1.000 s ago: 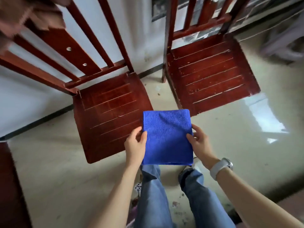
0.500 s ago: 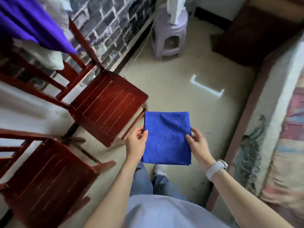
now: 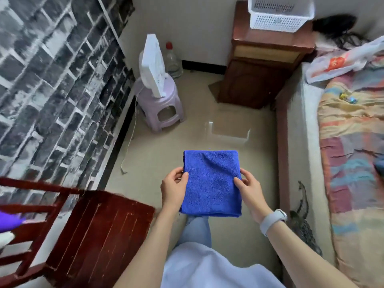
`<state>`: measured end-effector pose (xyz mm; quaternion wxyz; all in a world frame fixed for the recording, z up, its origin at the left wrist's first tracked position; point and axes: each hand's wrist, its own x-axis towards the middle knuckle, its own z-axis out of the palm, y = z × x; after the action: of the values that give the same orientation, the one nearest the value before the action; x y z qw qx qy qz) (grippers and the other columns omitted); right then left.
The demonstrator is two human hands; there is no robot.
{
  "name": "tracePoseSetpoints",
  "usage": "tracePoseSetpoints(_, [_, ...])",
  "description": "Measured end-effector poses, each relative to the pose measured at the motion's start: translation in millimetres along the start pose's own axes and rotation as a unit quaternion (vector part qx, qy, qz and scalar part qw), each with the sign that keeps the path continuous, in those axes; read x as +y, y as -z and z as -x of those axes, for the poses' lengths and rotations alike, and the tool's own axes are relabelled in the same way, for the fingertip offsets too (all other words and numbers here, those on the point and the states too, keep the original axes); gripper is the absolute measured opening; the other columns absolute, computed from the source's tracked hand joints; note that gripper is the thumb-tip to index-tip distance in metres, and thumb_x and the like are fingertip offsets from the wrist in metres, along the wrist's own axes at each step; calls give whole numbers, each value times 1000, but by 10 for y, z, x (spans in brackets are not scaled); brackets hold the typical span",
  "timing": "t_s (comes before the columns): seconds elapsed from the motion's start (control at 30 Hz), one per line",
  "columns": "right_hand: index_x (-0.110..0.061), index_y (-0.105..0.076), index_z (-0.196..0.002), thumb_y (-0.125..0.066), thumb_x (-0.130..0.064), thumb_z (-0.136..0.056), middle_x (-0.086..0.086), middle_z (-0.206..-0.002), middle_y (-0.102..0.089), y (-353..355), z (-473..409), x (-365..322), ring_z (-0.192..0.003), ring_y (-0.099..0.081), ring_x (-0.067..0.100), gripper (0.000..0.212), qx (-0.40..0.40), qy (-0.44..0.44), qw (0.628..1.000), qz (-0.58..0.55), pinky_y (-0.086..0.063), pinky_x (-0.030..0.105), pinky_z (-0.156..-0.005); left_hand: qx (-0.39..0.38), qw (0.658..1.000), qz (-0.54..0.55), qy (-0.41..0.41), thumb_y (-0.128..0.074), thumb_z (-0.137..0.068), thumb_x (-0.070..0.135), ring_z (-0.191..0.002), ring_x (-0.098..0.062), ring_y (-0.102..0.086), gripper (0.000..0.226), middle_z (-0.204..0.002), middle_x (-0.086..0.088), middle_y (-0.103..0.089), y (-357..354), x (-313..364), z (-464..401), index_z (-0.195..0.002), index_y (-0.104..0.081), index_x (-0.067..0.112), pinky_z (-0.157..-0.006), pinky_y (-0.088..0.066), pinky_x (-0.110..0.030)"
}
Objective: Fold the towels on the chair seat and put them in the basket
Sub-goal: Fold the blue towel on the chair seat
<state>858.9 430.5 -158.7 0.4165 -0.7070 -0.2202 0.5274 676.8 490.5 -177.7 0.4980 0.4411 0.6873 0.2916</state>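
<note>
Head view | left hand [image 3: 174, 189] and right hand [image 3: 249, 189] pinch the folded blue towel [image 3: 212, 183], centre of frame | white basket [image 3: 280, 15] upper right

One blue towel [image 3: 212, 183], one basket [image 3: 278, 14], one chair [image 3: 97, 235], one stool [image 3: 160, 104]

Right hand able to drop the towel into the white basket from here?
Probably not yet. The basket sits on the wooden cabinet across open floor, well beyond the right hand holding the blue towel; nothing blocks the way.
</note>
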Motion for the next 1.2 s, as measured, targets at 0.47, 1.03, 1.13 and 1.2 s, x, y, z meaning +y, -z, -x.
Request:
tracePoseSetpoints(0.47, [-25,-53,-113,-48,-9,-90,4,-100,-64,446,-2120,-1845,-92,-63,17,29,107,26,993,-51,-50,24,-72,-120,989,-46,-69,-58,-86,16,-85,-8,-59,17,-93,5,-64,-1269,2050,-2292,-102,-63,15,-82,-45,-23])
tracePoseSetpoints(1.03, [-28,-52,-113,-48,-13,-91,-6,-96,-63,1793,-5263,-3793,-86,-62,9,27,122,57,990,-30,-50,23,-68,-123,988,-51,-80,-58,-86,19,-90,-12,-59,21,-96,2,-63,-3545,4286,-4566,-107,-61,16,-79,-47,-27])
tracePoseSetpoints(1.13, [-32,-53,-106,-48,-13,-91,-8,-96,-63,1940,-5749,-4110,-87,-61,6,25,138,66,988,-38,-48,19,-66,-133,987,-32,-80,-55,-88,20,-91,-12,-58,21,-99,1,-62,-3894,4626,-4974,-109,-56,17,-77,-47,-27])
tracePoseSetpoints(1.2, [-31,-50,-111,-48,-14,-92,-9,-92,-62,2026,-6091,-4272,-86,-61,6,26,153,65,985,-36,-50,22,-69,-135,987,-29,-82,-53,-90,21,-89,-11,-57,23,-101,1,-60,-4135,4810,-5256,-112,-52,18,-71,-46,-23])
